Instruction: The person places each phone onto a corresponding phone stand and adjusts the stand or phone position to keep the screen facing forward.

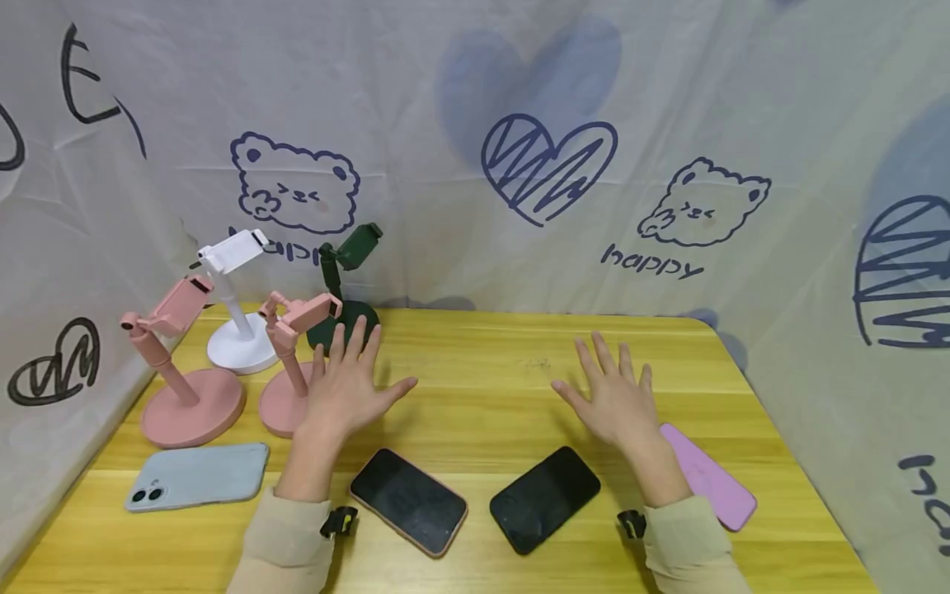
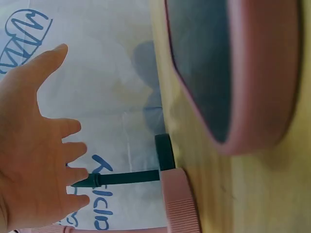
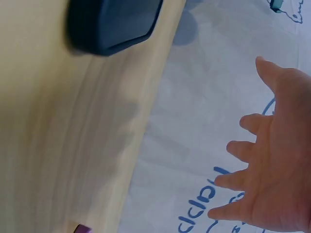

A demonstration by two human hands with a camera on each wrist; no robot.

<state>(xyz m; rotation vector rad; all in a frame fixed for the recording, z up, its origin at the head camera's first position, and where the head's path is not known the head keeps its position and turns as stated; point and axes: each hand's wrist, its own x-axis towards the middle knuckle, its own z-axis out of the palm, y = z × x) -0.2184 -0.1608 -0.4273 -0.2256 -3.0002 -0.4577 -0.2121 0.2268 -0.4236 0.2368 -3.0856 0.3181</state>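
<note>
My left hand (image 1: 347, 398) is held over the table with fingers straight and spread, palm down, holding nothing. It overlaps the base of the nearer pink phone stand (image 1: 288, 404) in the head view. My right hand (image 1: 614, 400) mirrors it on the other side, fingers also spread and nothing in it. Between the forearms lie a dark-screened phone with a pink edge (image 1: 408, 501) and a black phone (image 1: 545, 499), both screen up. A lilac phone (image 1: 712, 478) lies partly behind the right forearm. Left of the left forearm rests a pale blue phone (image 1: 196, 477), its cameras facing up.
At the table's left stand another pink phone stand (image 1: 195, 408), a white phone stand (image 1: 243, 342) and a dark green phone stand (image 1: 359, 247). A cloth (image 1: 445, 206) with drawn bears and hearts hangs behind the wooden table (image 1: 482, 371) and along its sides.
</note>
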